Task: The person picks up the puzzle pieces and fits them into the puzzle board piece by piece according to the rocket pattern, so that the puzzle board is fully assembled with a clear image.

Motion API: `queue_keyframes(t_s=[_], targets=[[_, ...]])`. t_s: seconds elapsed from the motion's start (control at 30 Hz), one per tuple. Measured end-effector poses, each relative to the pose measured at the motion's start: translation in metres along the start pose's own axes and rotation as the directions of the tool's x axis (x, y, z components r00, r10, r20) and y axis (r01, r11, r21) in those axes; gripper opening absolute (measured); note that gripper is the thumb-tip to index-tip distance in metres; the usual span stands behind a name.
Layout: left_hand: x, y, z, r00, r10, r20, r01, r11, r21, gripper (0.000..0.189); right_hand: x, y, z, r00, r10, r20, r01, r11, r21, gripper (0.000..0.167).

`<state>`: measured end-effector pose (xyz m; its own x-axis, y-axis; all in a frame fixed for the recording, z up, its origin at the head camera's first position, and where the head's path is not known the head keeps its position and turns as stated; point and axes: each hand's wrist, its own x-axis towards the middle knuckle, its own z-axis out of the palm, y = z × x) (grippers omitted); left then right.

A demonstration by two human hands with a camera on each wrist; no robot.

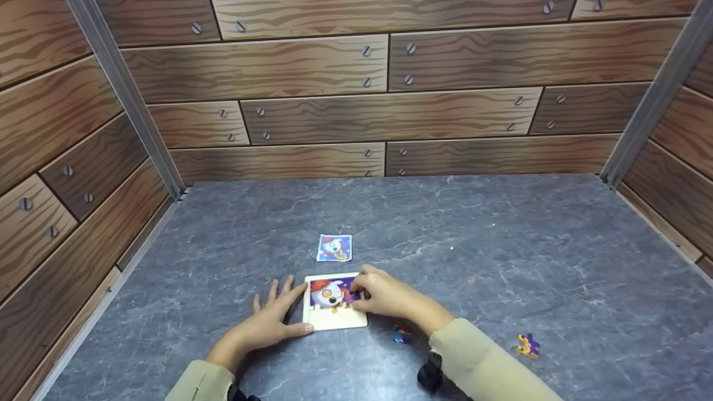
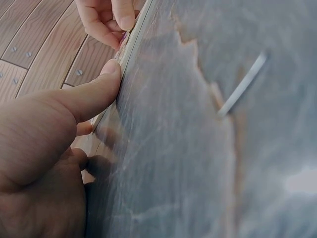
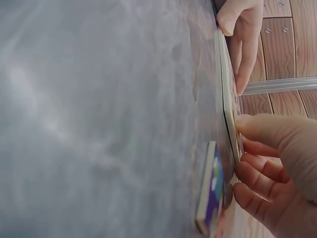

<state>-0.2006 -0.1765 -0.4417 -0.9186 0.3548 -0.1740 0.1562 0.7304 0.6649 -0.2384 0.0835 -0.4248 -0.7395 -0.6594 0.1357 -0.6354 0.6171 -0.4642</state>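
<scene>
A cream jigsaw tray point(image 1: 337, 321) lies on the table, its upper part filled with a picture of a white character with a red top. My left hand point(image 1: 264, 326) rests at the tray's left side, thumb on the lower corner and forefinger along the upper edge, fingers spread. Over the right part of the picture, my right hand point(image 1: 387, 294) pinches a puzzle piece point(image 2: 123, 36) between thumb and fingertips. Mostly covered by those fingers, the piece shows just a bit of purple. Another puzzle piece point(image 3: 212, 186) lies beside the tray, close under the right hand.
Behind the tray lies a small picture card point(image 1: 335, 248) with a similar character. A yellow and purple puzzle piece point(image 1: 528, 346) is farther right, beyond the right sleeve point(image 1: 490, 362). Wood-patterned walls point(image 1: 384, 111) enclose the grey marbled table point(image 1: 473, 223).
</scene>
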Motion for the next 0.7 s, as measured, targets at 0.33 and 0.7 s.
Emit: queue_keyframes(t_s=[0.33,0.7], targets=[[-0.0006,-0.0025,0.0001,1.0,0.019,0.01,-0.018,0.999,-0.042,0.086,0.0038,-0.0006,0.0036,0.997,-0.05,-0.064,0.052,0.998,0.031,0.02],[-0.0002,-0.0005,0.0012,1.0,0.016,-0.001,-0.016,0.999,-0.036,0.086,0.0039,-0.0024,0.0042,0.996,-0.067,-0.057,0.067,0.998,-0.012,0.023]])
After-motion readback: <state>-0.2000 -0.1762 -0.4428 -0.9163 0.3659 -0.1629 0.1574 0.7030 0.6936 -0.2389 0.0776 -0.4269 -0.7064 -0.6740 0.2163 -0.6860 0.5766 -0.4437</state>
